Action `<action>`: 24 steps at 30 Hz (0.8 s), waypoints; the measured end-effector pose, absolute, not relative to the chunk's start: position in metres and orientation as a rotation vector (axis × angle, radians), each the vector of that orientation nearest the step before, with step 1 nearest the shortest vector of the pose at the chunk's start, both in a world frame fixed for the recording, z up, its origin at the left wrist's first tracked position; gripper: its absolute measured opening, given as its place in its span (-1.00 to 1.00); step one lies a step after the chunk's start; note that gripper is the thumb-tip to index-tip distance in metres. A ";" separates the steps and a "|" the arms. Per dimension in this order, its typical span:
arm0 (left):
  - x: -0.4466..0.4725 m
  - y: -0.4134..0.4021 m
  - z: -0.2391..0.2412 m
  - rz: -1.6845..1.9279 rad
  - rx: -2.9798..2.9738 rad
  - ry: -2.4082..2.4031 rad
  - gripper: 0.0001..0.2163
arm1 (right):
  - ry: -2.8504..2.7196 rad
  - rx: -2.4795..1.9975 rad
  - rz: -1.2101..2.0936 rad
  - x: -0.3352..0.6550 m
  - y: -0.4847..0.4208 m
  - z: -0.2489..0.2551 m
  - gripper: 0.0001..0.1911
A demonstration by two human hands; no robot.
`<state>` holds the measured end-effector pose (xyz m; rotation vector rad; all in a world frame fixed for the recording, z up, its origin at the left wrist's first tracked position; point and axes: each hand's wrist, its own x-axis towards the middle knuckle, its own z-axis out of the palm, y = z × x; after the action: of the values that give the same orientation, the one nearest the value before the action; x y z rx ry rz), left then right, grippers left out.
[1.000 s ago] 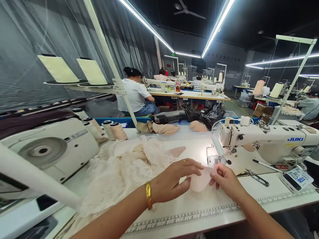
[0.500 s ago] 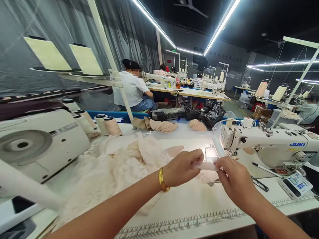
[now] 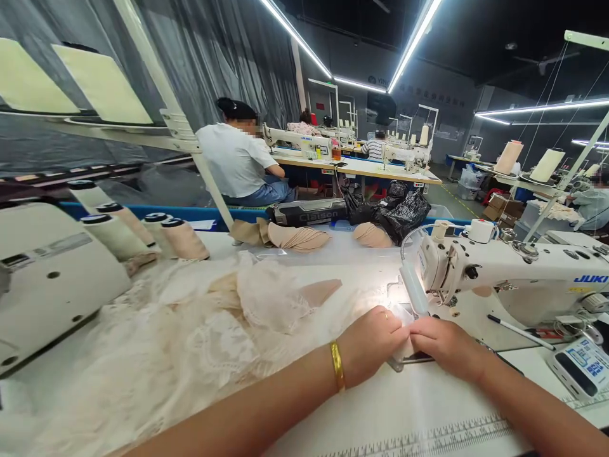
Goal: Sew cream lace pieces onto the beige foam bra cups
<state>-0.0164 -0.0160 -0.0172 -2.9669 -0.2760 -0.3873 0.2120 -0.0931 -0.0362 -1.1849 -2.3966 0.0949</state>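
My left hand (image 3: 373, 343) and my right hand (image 3: 445, 346) meet close to the needle area of the white sewing machine (image 3: 523, 270). Both are closed, fingertips touching, on a piece of pale sheer fabric (image 3: 404, 350) that is mostly hidden by the fingers. A small lamp tube (image 3: 413, 289) on a bent neck lights the spot just above them. To the left of my hands a heap of cream lace fabric (image 3: 200, 339) covers much of the table (image 3: 356, 412).
Thread cones (image 3: 185, 238) stand at the left beside another white machine (image 3: 57, 279). Beige cups (image 3: 297, 237) and a black plastic bag (image 3: 404, 212) lie along the back. At right are a pen (image 3: 518, 331) and a white device (image 3: 578, 365). A person (image 3: 238, 158) sits beyond.
My hands have come together, where before the pale fabric was stretched between them. They are now lower and nearer the machine's needle area. The camera view has shifted to the right.
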 end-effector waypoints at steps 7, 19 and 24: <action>-0.016 -0.013 -0.036 -0.655 -3.005 -0.338 -0.79 | -2.436 -1.156 -0.062 0.222 -0.102 -0.034 -0.62; -0.013 -0.018 -0.033 -0.667 -3.052 -0.350 -0.82 | -2.441 -1.191 0.036 0.223 -0.108 -0.029 -0.62; -0.011 -0.018 -0.032 -0.699 -3.084 -0.303 -0.82 | -2.429 -1.183 0.035 0.222 -0.109 -0.025 -0.62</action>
<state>-0.0114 -0.0179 -0.0316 -3.0837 -0.3030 -0.6992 0.2218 -0.1094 -0.0253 -1.1827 -2.4289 0.0350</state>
